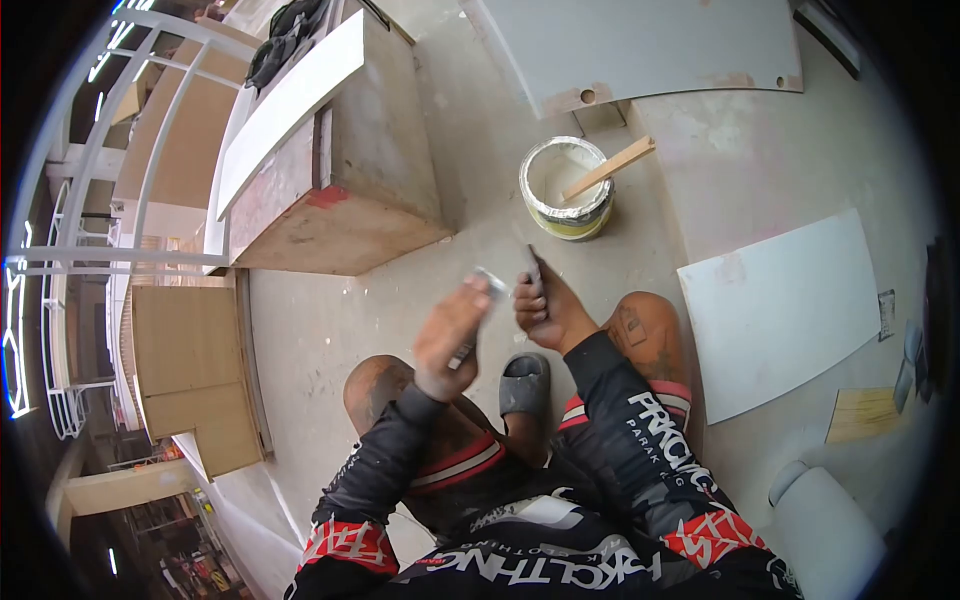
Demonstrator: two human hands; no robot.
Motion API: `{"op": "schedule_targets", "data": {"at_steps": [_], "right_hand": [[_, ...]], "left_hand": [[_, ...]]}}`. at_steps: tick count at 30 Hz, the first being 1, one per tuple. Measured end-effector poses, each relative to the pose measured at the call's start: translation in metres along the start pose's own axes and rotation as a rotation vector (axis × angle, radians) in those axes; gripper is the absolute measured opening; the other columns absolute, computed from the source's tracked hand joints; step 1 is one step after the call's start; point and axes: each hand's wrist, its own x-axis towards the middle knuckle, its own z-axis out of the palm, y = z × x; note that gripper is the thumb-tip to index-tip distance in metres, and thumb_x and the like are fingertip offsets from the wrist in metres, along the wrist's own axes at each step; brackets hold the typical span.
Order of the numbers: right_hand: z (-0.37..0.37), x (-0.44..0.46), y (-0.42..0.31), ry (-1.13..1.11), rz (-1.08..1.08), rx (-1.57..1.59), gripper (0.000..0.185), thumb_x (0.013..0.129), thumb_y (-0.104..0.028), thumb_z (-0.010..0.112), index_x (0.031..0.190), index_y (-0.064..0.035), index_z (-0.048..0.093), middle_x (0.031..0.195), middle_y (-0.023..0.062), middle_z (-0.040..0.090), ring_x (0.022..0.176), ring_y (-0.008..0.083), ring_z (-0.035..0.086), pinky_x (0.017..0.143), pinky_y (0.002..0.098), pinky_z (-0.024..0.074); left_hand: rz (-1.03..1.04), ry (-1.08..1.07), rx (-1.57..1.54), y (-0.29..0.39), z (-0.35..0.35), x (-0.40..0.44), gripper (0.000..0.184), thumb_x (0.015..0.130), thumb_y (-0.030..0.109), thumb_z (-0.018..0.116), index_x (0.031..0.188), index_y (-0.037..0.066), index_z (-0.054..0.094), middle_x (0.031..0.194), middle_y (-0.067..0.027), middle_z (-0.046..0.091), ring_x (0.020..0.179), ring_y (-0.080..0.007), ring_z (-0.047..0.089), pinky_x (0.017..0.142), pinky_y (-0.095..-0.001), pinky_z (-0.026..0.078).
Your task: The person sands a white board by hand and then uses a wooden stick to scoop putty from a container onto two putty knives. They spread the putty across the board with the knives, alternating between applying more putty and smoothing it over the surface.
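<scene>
My left hand [452, 338], blurred by motion, is closed around a small tool whose pale, shiny end [489, 283] sticks out above the fingers; its kind is hard to make out. Close by on the right, my right hand [548, 308] grips a thin, dark flat scraper [535, 268], seen nearly edge-on. The two hands are apart, held above the floor between my knees. Beyond them stands an open bucket [566, 222] with whitish paste inside and smeared on its rim. A wooden stick [612, 170] leans out of it to the right.
A white panel [780, 315] lies to the right of my knee. At the top is a large grey board [660, 50] with holes. A big wooden box [370, 170] with a white strip stands upper left, near white metal railings [150, 150]. A wood scrap [862, 415] lies far right.
</scene>
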Motion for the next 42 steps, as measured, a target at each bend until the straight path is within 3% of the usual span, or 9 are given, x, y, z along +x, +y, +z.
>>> {"op": "schedule_targets", "data": {"at_steps": [6,9,13,15,22,26,29,31,42], "right_hand": [[0.006,-0.009,0.041,0.047,0.149,-0.253,0.023,0.094,-0.040,0.062,0.084,-0.0189,0.059,0.059,-0.0068,0.048,0.041,0.0054,0.035,0.037,0.0209,0.0243],[0.022,-0.013,0.039,0.512,-0.257,-0.729,0.034,0.086,-0.040,0.072,0.103,-0.0116,0.066,0.077,-0.0024,0.062,0.060,0.0070,0.052,0.046,0.0263,0.0361],[-0.002,0.001,0.018,0.689,-0.957,-1.183,0.031,0.090,-0.024,0.069,0.106,0.0011,0.059,0.088,0.0133,0.066,0.077,0.0265,0.065,0.072,0.0378,0.0506],[0.033,-0.013,0.042,0.632,-1.068,-1.431,0.026,0.091,-0.015,0.064,0.109,0.0018,0.055,0.095,0.0211,0.064,0.084,0.0344,0.064,0.075,0.0385,0.0501],[0.039,-0.010,0.102,-0.238,-1.391,-1.807,0.045,0.080,0.000,0.063,0.124,-0.0063,0.057,0.121,0.0152,0.061,0.110,0.0328,0.059,0.093,0.0428,0.0486],[0.002,0.034,0.068,0.389,-0.754,-1.691,0.034,0.090,-0.010,0.056,0.122,0.0009,0.057,0.109,0.0248,0.065,0.101,0.0453,0.061,0.086,0.0473,0.0499],[-0.052,0.059,0.024,0.848,-0.566,-1.511,0.026,0.089,-0.019,0.059,0.101,0.0041,0.064,0.088,0.0196,0.070,0.081,0.0292,0.069,0.073,0.0379,0.0514],[-0.019,0.034,0.017,0.730,-0.596,-1.387,0.029,0.089,-0.018,0.058,0.105,0.0052,0.063,0.092,0.0225,0.069,0.086,0.0315,0.068,0.078,0.0379,0.0513],[0.038,-0.015,0.076,0.111,-0.970,-1.552,0.040,0.088,-0.003,0.052,0.127,0.0066,0.055,0.107,0.0210,0.067,0.100,0.0212,0.064,0.089,0.0304,0.0480]], "left_hand": [[-0.726,0.010,-0.033,-0.056,-0.007,-0.006,0.035,0.089,-0.001,0.057,0.124,0.001,0.060,0.115,-0.0187,0.066,0.098,-0.0295,0.068,0.086,-0.0378,0.053],[-1.079,0.513,-0.941,-0.073,-0.026,-0.009,0.015,0.093,0.007,0.061,0.106,0.001,0.062,0.095,-0.0062,0.065,0.083,-0.0201,0.066,0.079,-0.0334,0.054],[-1.410,0.726,-1.192,-0.073,-0.039,-0.028,0.009,0.094,0.014,0.063,0.093,0.006,0.059,0.080,-0.0001,0.059,0.063,-0.0107,0.055,0.057,-0.0258,0.049],[-1.458,0.508,-1.839,-0.080,-0.039,-0.045,0.013,0.098,0.014,0.053,0.088,0.006,0.056,0.070,0.0027,0.055,0.056,-0.0048,0.050,0.044,-0.0182,0.039],[-1.924,0.449,-1.649,-0.056,-0.031,-0.043,0.022,0.097,0.024,0.050,0.081,0.009,0.053,0.058,0.0037,0.047,0.039,-0.0041,0.038,0.031,-0.0179,0.028],[-1.779,0.068,-1.284,-0.050,-0.034,-0.048,0.024,0.096,0.028,0.060,0.079,0.012,0.055,0.063,0.0035,0.053,0.042,-0.0020,0.046,0.030,-0.0163,0.029],[-1.527,0.220,-1.062,-0.050,-0.021,-0.045,0.021,0.094,0.026,0.063,0.098,0.006,0.056,0.079,-0.0007,0.058,0.060,-0.0087,0.055,0.050,-0.0228,0.047],[-1.251,0.431,-0.876,-0.061,-0.021,-0.046,0.031,0.092,0.012,0.060,0.119,0.000,0.051,0.094,-0.0047,0.058,0.081,-0.0146,0.058,0.074,-0.0293,0.051],[-1.057,0.171,-1.087,-0.040,0.004,-0.011,0.063,0.071,0.000,0.042,0.134,-0.004,0.042,0.133,-0.0178,0.052,0.123,-0.0246,0.050,0.106,-0.0343,0.039]]}}
